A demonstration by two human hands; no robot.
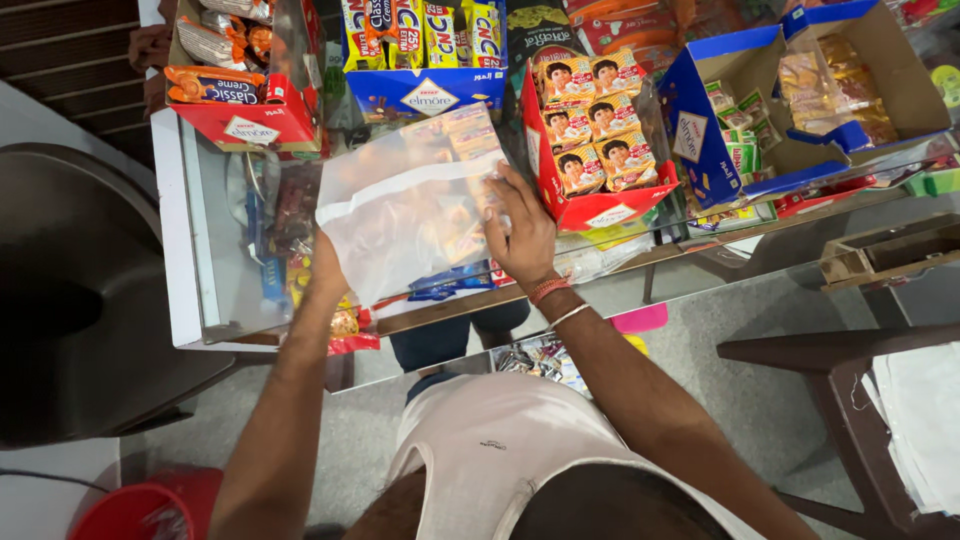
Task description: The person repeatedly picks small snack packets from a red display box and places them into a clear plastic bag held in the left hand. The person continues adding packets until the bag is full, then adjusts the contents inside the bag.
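Bag [405, 215] of clear plastic lies spread across the glass counter [215, 270], held between both hands. It sits in the open stretch of the top, in front of the display boxes, the only part not taken up by stock; goods on the shelf beneath show through both glass and plastic.

Left hand [325, 268] is at the bag's near left corner. The film covers most of it, so whether the fingers pinch the edge or merely press on it cannot be told. Forearm runs up from the lower left, elbow bent, wrist low to the glass.

Right hand [522, 232] lies flat, palm down, fingers spread and pointing away from the body, pressing the bag's right edge to the counter. It grasps nothing; it is released and pinning. Thread bands circle the wrist. Forearm comes in from the lower right, so the two arms converge on the bag from either side.

Red box [590, 150] of small biscuit packs stands touching or just beside the right fingertips. A blue box [425, 90] of yellow packs stands just behind the bag, and a second red box [250, 120] holding orange packs is behind its left corner. An open blue carton [740, 120] stands further right, well apart from both hands.
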